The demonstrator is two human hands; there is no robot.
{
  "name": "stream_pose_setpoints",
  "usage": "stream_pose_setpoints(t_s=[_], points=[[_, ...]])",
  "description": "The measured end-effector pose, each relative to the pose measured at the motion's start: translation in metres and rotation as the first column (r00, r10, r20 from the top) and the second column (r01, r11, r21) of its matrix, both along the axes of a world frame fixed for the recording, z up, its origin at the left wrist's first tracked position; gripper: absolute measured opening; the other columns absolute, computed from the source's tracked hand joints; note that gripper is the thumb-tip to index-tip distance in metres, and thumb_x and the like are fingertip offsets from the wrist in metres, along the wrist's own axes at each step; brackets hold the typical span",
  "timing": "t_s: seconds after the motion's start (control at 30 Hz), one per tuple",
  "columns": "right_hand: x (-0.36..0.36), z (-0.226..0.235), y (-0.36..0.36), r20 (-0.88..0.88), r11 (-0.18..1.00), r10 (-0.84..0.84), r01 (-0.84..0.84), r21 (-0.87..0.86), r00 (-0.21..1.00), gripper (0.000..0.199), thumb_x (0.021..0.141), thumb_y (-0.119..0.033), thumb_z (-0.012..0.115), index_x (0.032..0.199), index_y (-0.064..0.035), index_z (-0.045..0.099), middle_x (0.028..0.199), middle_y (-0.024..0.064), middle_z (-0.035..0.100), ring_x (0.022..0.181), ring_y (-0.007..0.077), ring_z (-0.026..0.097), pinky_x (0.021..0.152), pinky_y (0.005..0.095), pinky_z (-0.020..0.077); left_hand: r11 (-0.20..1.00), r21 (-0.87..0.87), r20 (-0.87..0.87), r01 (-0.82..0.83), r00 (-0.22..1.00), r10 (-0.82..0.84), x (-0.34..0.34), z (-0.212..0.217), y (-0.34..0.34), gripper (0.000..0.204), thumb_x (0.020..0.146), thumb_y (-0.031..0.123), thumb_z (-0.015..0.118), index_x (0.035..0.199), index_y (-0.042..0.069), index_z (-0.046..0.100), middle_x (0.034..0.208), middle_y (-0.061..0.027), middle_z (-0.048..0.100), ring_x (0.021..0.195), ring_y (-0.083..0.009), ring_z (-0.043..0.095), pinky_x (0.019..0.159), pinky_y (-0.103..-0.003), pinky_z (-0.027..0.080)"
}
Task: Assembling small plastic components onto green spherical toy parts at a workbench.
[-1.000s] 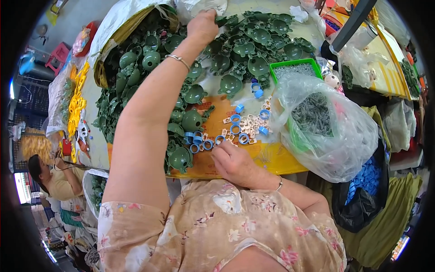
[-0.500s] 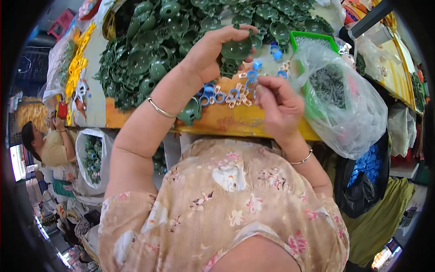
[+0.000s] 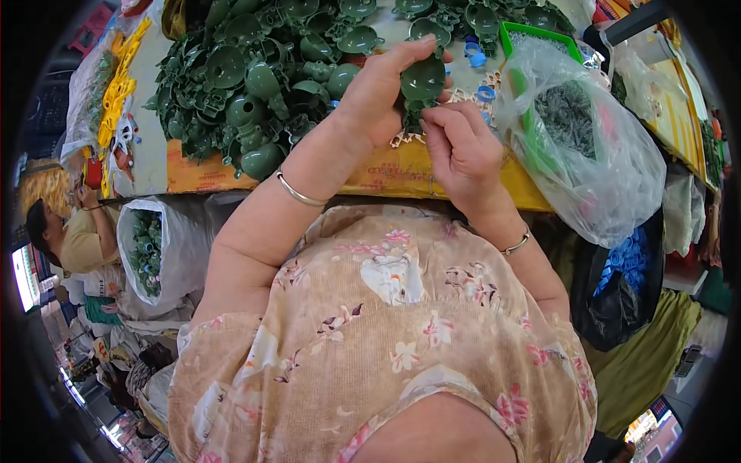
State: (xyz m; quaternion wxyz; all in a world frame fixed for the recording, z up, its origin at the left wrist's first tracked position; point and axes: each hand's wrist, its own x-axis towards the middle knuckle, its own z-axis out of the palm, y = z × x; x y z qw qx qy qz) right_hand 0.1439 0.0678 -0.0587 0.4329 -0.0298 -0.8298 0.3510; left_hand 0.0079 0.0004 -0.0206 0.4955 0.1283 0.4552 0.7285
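The left hand (image 3: 384,91) gripped a dark green plastic cup piece (image 3: 422,79), thumb and fingers closed around its rim, holding it raised above the near edge of the tabletop (image 3: 208,176). The right hand (image 3: 461,147) sat just below and touched the piece's underside, its fingertips pinched against the lower part; what, if anything, lay between those fingertips was too small to tell. Both hands met over the yellow front strip of the tabletop, close to the body.

Behind them a heap of matching green parts (image 3: 262,69) covered most of the surface, leaving only a narrow bare band along the front edge. A few blue rings (image 3: 485,94) lay just beside the piece, to its right. A clear plastic bag (image 3: 587,147) of dark small parts bulged over the right corner, pressing against a green tray (image 3: 532,32) and crowding that side. Below the left edge stood a white sack (image 3: 166,255) of green parts, near another person (image 3: 65,235) seated well apart.
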Motion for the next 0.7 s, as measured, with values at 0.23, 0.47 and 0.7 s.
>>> stream_pose_setpoints(t_s=[0.23,0.47,0.7], points=[[-0.002,0.000,-0.008,0.041,0.998,-0.054,0.053,0.039,0.998,0.017,0.080,0.007,0.068,0.096,0.0014,0.062,0.087,0.0120,0.062,0.075,0.0227,0.064,0.066,0.0301,0.0513,0.998,0.002,-0.073,-0.056,0.996,0.056,0.010,-0.001,0.002,0.028,0.096,0.028,0.057,0.106,0.002,0.060,0.104,-0.0119,0.066,0.090,-0.0216,0.064,0.082,-0.034,0.053],[-0.002,-0.002,0.004,0.053,0.959,0.060,-0.043,-0.281,0.997,0.016,0.075,0.003,0.073,0.088,-0.0028,0.064,0.081,0.0098,0.062,0.070,0.0228,0.062,0.061,0.0311,0.0496,0.999,0.037,-0.072,-0.022,0.997,0.024,0.008,-0.005,-0.003,0.027,0.095,0.027,0.059,0.102,0.002,0.063,0.101,-0.0105,0.067,0.089,-0.0197,0.065,0.082,-0.033,0.053],[0.001,-0.015,0.014,0.109,0.845,0.213,-0.127,-0.519,0.971,0.012,0.077,0.002,0.074,0.088,-0.0018,0.069,0.077,0.0034,0.064,0.068,0.0114,0.060,0.059,0.0250,0.0461,1.000,-0.005,-0.037,-0.011,0.999,0.011,0.004,-0.016,0.001,0.019,0.087,0.019,0.066,0.095,0.002,0.068,0.087,-0.0065,0.068,0.079,-0.0180,0.065,0.071,-0.033,0.051]])
